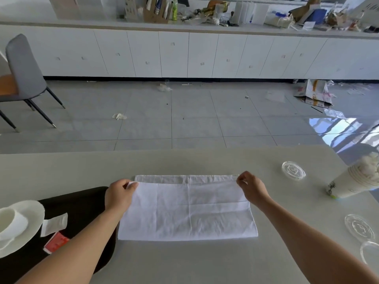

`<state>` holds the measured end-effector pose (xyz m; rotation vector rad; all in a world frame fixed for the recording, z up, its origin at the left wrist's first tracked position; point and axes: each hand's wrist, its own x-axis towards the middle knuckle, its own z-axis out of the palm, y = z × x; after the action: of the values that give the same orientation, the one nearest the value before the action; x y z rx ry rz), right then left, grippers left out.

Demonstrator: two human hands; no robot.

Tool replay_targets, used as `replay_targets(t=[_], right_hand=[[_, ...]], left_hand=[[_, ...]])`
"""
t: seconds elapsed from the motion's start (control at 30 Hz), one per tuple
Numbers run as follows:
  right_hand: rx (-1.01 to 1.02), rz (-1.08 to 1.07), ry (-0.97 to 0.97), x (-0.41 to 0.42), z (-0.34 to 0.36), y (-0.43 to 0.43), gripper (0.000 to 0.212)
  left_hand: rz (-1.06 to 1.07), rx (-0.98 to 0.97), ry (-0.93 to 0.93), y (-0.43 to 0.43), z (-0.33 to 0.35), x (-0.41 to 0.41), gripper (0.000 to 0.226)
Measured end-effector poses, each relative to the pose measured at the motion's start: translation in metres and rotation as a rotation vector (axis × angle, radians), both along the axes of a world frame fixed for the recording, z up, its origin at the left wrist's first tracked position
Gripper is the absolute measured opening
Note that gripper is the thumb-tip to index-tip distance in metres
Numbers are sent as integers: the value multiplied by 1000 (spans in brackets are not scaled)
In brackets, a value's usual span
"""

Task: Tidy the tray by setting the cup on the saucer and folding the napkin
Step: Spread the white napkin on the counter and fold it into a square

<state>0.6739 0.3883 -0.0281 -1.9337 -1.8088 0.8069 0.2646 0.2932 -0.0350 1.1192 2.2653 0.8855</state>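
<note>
A white cloth napkin [187,210] lies on the grey table, folded over on itself so a strip of the lower layer shows along its far edge. My left hand [120,194] pinches the upper layer's far left corner. My right hand [251,186] pinches the far right corner. At the left edge a white cup [9,222] stands on a white saucer [30,212], which rests on a black tray [82,206].
On the tray lie a white packet [54,224] and a red packet [56,241]. At the right stand a paper cup [352,181] on its side and clear plastic lids [293,170], [359,227]. A grey chair [22,78] stands at far left.
</note>
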Motion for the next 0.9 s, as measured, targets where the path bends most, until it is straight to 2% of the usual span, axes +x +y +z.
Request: replay_targets(t=[0.2, 0.37, 0.57, 0.63, 0.67, 0.8, 0.9], right_hand=[[-15, -9, -65, -5, -19, 36, 6], [-27, -31, -96, -5, -32, 51, 6], [54, -32, -141, -8, -44, 53, 5], [65, -22, -160, -6, -47, 52, 2], [71, -20, -168, -6, -47, 51, 4], [174, 18, -267, -9, -41, 33, 27], [262, 144, -303, -32, -39, 2, 38]], left_hand=[[96, -39, -35, 37, -18, -6, 36], [39, -67, 39, 55, -30, -11, 29], [22, -77, 133, 70, -45, -12, 28], [14, -84, 142, 74, -47, -12, 20], [12, -92, 143, 75, -46, -12, 14], [20, -99, 171, 65, -38, -4, 39], [-202, -39, 372, 33, -32, 14, 41]])
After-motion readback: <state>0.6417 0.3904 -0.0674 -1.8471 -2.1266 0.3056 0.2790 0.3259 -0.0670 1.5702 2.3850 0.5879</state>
